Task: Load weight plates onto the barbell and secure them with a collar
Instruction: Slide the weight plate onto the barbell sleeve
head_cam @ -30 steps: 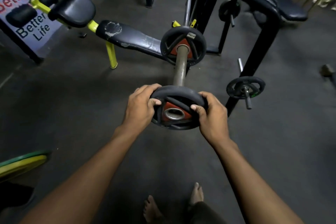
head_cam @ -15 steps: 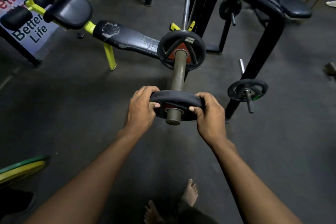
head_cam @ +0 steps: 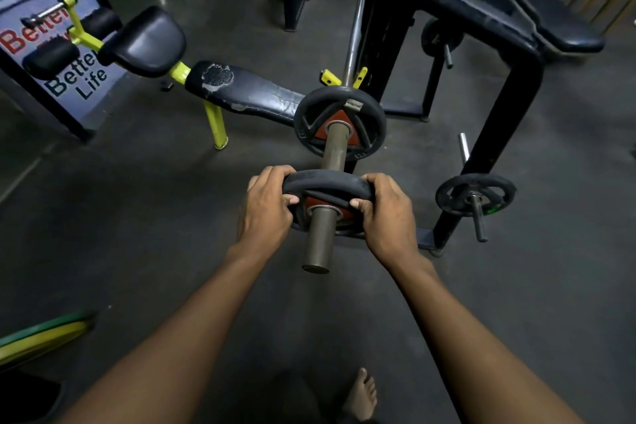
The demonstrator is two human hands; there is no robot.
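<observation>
A black weight plate with a red hub point(head_cam: 327, 186) sits partway along the barbell sleeve point(head_cam: 318, 241), whose end sticks out toward me. My left hand point(head_cam: 266, 212) grips the plate's left rim and my right hand point(head_cam: 387, 215) grips its right rim. Farther up the sleeve a second black plate with a red hub point(head_cam: 339, 122) rests against the bar's inner collar. The thin chrome bar shaft point(head_cam: 358, 14) runs away to the rack. No loose collar shows.
A black bench with yellow legs point(head_cam: 241, 93) lies to the left. At right, a black rack frame point(head_cam: 499, 120) carries small plates on pegs point(head_cam: 475, 196). A green and yellow plate point(head_cam: 38, 341) leans at lower left. My bare foot point(head_cam: 361, 396) is on the floor below.
Both hands have pushed the plate from the sleeve's tip farther along the sleeve, so more of the sleeve end now sticks out in front of it.
</observation>
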